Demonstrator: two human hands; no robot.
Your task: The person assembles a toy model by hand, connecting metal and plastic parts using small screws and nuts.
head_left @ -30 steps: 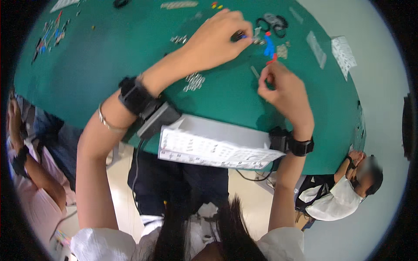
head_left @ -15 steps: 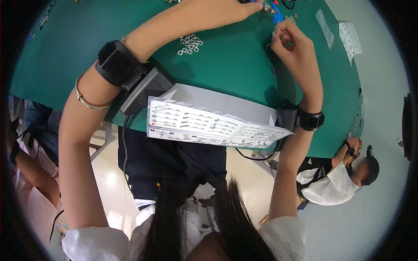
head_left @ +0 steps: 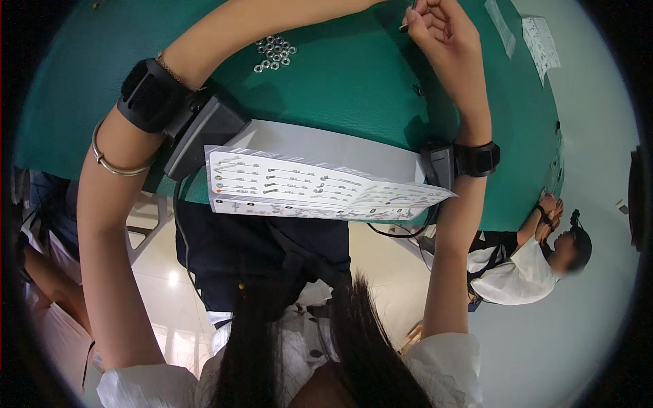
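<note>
Green bench (head_left: 326,98): note metal nuts (head_left: 275,53) at eleven o'clock, slim dark piece (head_left: 404,28) pinched in right hand (head_left: 445,32) at one. Now lose sight of left hand past twelve; cannot tell grip or check work.

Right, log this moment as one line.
left hand: mostly cut off above, grip hidden | right hand: holds slim dark piece | metal nuts: clustered on green table | printed sheet: folded, near edge

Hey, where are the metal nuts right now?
In the head view, the metal nuts lie left of centre on the green tabletop, pictured just below the left forearm and above the folded paper sheet.
</note>
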